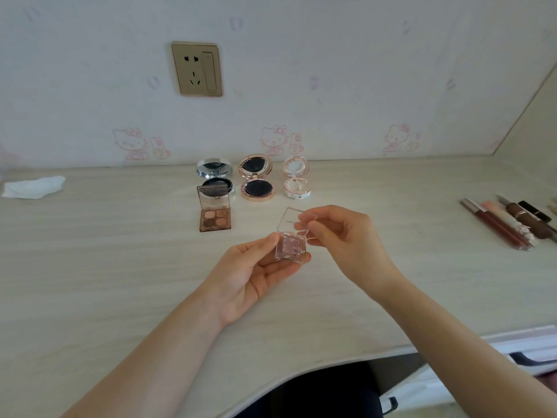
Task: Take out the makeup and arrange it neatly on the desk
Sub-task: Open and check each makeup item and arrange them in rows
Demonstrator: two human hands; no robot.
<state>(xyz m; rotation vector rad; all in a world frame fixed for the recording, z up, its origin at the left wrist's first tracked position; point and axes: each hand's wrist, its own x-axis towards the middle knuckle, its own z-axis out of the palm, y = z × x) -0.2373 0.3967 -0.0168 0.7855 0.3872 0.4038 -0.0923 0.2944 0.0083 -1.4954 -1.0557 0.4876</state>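
Soft, even daylight fills the scene, bright but not harsh. The pale surface (120,267) looks slightly washed out, with a brighter patch behind the hands. Shadows are faint: a weak, diffuse one lies under the left hand (250,273) and the right hand (340,236), and short soft ones sit beside the open compacts (256,179). Small glints show on the clear case (291,236) and the silver compact's rim. The wide lens bends the surface's edges and stretches the forearms at the bottom corners. The wallpaper (361,70) looks soft and smeared, and fine detail is lost at the far right.
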